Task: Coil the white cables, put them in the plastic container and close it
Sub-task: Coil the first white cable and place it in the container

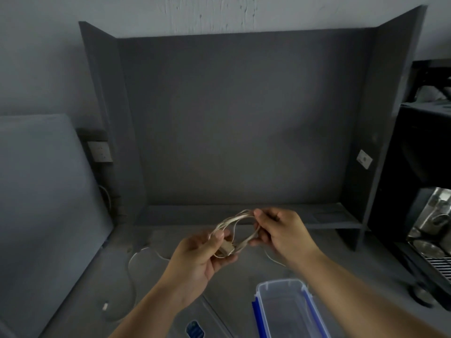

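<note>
Open clear container [284,311] nearest, lid [195,324] flat beside it | left hand [202,257] pinched shut on coil [238,234] at its plug end | right hand [280,231] closed on the far loop | keep loops even, gather the trailing tail | second white cable [133,267] loose on the desk [246,272], left.
</note>
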